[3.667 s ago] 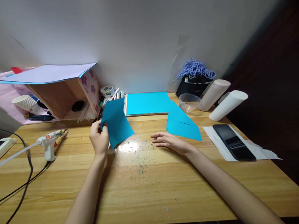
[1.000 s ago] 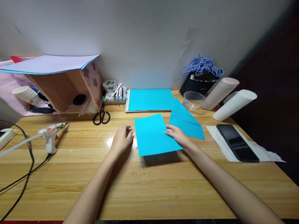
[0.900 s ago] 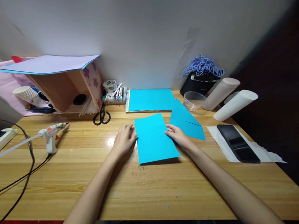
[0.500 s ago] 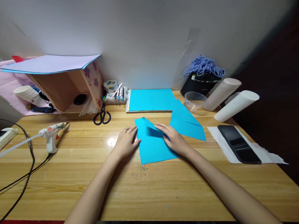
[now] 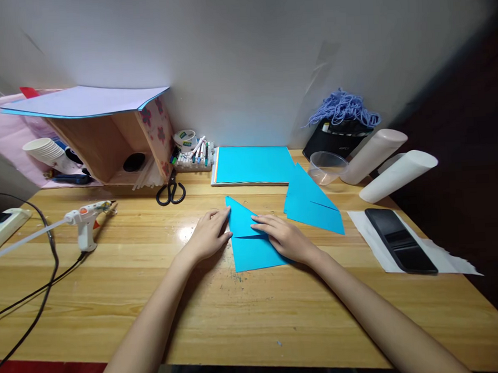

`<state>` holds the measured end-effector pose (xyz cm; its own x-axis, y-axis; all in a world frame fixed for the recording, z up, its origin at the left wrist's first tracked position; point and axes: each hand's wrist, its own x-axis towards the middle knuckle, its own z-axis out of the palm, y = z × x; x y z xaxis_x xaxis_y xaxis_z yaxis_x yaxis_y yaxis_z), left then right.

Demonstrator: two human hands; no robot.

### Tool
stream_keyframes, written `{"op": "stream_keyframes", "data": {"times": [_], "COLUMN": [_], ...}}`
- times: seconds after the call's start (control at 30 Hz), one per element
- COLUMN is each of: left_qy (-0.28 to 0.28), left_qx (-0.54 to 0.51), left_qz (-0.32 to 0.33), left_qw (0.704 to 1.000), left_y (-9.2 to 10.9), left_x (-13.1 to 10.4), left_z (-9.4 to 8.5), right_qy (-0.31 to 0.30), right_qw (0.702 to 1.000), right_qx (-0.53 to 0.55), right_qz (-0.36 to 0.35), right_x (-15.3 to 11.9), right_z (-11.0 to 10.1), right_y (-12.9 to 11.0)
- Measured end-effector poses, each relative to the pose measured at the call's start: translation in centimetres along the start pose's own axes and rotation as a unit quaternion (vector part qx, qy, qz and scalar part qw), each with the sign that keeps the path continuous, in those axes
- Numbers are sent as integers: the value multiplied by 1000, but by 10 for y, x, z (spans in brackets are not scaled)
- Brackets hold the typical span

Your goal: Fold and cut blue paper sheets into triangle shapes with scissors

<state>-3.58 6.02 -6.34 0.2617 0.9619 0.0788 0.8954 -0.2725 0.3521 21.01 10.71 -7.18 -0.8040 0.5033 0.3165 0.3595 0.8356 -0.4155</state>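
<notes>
A sheet of blue paper [image 5: 252, 254] lies on the wooden table between my hands, its upper part folded over into a slanted flap. My left hand [image 5: 212, 231] rests at the sheet's left edge, with fingertips and thumb touching it and the fingers apart. Over the folded flap, my right hand [image 5: 282, 237] lies flat with its fingers stretched out to the left. Just right of it sits a second folded blue paper [image 5: 310, 197] with a similar slanted edge and a dark slit line. Behind both is a stack of coloured paper [image 5: 254, 164], blue on top.
Black-handled scissors [image 5: 171, 191] and a tray of markers [image 5: 193, 157] are behind my left hand. A glue gun [image 5: 86, 223] with its cable stands left. To the right are a clear plastic cup [image 5: 326, 168], white rolls [image 5: 398, 175] and a black phone [image 5: 400, 240] on white paper.
The raised flap of the blue paper has come down flat, and a slit line now shows across it. My right hand has moved slightly left and down onto the flap.
</notes>
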Motion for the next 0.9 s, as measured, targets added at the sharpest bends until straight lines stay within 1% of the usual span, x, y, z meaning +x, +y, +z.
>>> {"op": "stream_keyframes", "data": {"times": [0.13, 0.5, 0.73, 0.9], "left_qy": [-4, -11, -10, -9], "left_qx": [-15, 21, 33, 44], "left_qz": [-15, 12, 15, 7], "left_qw": [1000, 1000, 999, 999], "left_y": [-1, 2, 1, 3], "left_x": [-1, -1, 0, 0], "left_z": [-1, -3, -2, -1], "right_qy": [-6, -11, -32, -32], "right_qw": [1000, 1000, 999, 999], "right_qx": [-5, 9, -5, -2], "right_qz": [-12, -21, -25, -36], "right_x": [0, 0, 0, 1], "right_z": [2, 1, 1, 2], "right_y": [-1, 0, 0, 0]}}
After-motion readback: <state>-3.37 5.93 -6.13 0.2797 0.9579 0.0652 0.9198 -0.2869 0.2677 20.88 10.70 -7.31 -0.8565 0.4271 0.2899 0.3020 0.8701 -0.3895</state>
